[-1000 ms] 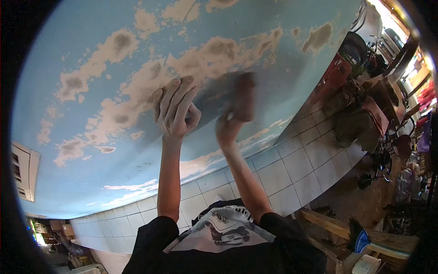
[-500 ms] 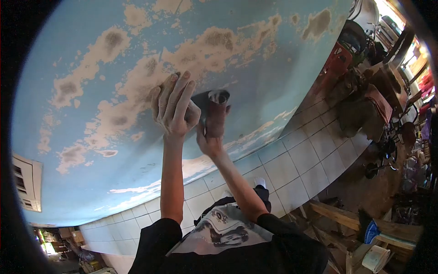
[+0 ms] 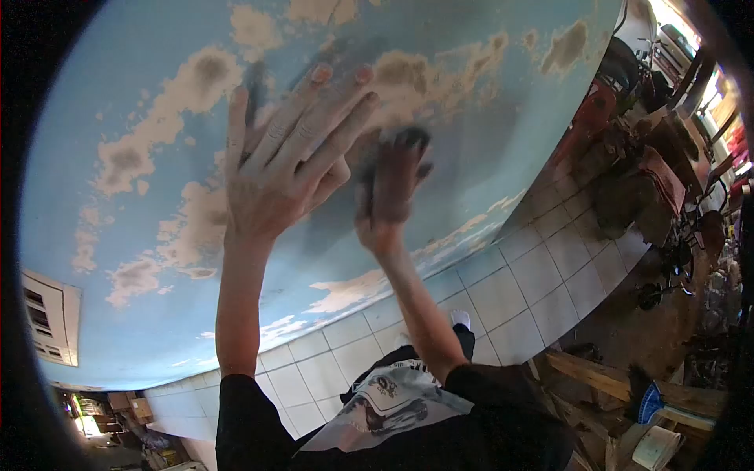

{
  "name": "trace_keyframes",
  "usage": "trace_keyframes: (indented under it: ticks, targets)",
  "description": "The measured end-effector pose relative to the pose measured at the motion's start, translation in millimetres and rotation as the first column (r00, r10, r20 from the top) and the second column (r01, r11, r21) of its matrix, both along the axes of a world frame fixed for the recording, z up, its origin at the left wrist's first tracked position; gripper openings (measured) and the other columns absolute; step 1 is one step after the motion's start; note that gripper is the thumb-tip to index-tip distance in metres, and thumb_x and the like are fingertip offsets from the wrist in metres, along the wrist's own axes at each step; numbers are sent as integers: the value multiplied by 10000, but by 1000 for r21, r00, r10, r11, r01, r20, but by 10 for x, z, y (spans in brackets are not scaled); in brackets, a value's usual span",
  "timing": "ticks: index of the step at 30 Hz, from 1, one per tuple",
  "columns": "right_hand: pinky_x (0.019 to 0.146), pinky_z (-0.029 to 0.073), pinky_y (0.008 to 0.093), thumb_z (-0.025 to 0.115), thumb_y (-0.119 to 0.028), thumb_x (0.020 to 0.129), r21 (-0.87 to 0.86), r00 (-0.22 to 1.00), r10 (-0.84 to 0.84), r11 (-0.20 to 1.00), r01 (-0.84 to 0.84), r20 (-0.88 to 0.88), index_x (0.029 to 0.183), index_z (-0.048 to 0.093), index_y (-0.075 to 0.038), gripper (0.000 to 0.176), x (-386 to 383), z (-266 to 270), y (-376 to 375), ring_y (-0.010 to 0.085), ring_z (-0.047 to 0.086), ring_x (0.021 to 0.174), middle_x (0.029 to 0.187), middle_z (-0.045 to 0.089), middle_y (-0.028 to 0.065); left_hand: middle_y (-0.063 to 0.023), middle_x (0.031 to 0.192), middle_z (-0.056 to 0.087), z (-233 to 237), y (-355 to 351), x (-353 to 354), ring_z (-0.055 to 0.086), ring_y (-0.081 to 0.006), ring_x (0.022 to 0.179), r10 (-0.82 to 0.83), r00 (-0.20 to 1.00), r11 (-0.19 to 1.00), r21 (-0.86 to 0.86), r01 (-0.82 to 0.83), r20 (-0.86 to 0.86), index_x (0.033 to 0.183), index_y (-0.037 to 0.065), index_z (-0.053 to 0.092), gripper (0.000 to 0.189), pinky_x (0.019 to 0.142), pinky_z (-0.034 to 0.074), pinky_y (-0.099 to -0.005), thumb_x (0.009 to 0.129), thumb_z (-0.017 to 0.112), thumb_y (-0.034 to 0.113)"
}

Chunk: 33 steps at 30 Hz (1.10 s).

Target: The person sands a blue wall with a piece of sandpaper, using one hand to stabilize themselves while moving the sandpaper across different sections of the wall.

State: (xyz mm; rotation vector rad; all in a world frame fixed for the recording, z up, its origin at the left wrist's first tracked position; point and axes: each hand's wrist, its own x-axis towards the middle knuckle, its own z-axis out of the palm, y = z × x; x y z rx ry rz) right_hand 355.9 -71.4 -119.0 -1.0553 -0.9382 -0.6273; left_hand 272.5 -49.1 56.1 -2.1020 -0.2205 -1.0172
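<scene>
Over the blue wall, which has pale, peeled patches with grey spots, my left hand is spread with its fingers pointing up. The shadows of its fingers fall close by on the wall; whether the palm touches is hard to tell. To its right, my right hand grips a reddish-brown, roll-shaped piece with a dark upper end. That end lies at the wall surface, just below a peeled patch. Motion blurs the piece and the fingers around it, so its exact kind does not show.
White floor tiles run along the wall's foot. At the right are a cluttered heap of furniture and bicycle-like parts, a wooden frame, a blue brush and a white container. A white vented panel is at the left.
My left hand has moved left and up, and its bent fingers have straightened and spread. My right hand has shifted slightly up and right with the brown piece.
</scene>
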Motion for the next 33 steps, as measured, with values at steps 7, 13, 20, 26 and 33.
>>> trace_keyframes:
  ticks: [7,13,20,26,33]
  targets:
    - [1041,-21,615,465,-152,880,-405,997,-39,914,10,-63,1302,364,53,480,39,90,-141,434,238,1308,1345,361,268,130,1414,333,164,40,35,322,-122,1301,205,962,978,0,-208,-179,1318,371,404,643,1113,202,-468,723,584,211]
    - [1038,-7,619,473,-122,877,-278,999,-21,960,7,-47,1316,339,60,493,-156,-103,-154,431,186,1324,1368,310,281,152,1423,301,165,83,20,297,-99,1306,188,964,982,34,-185,-189,1316,380,391,607,1125,194,-432,745,579,295]
    - [1037,-37,627,464,-31,842,-72,990,-86,994,79,-107,1331,344,15,506,-27,94,-16,400,312,1283,1319,404,252,173,1424,290,181,27,9,297,-76,1300,231,953,973,44,-226,-195,1314,389,384,577,1129,192,-403,767,562,349]
    - [1073,132,506,429,91,808,-226,997,27,973,-41,-68,1309,378,45,505,-260,67,-361,370,308,1297,1363,377,217,170,1421,299,191,10,0,296,-80,1302,223,952,974,21,-224,-211,1326,383,373,594,1125,200,-408,767,565,322]
    - [1068,167,491,469,130,722,-241,989,129,960,-143,-70,1340,324,47,640,-94,-70,-325,387,269,1308,1342,372,264,167,1429,288,180,50,10,285,-92,1314,253,950,967,70,-244,-184,1324,382,380,619,1120,202,-417,744,573,283]
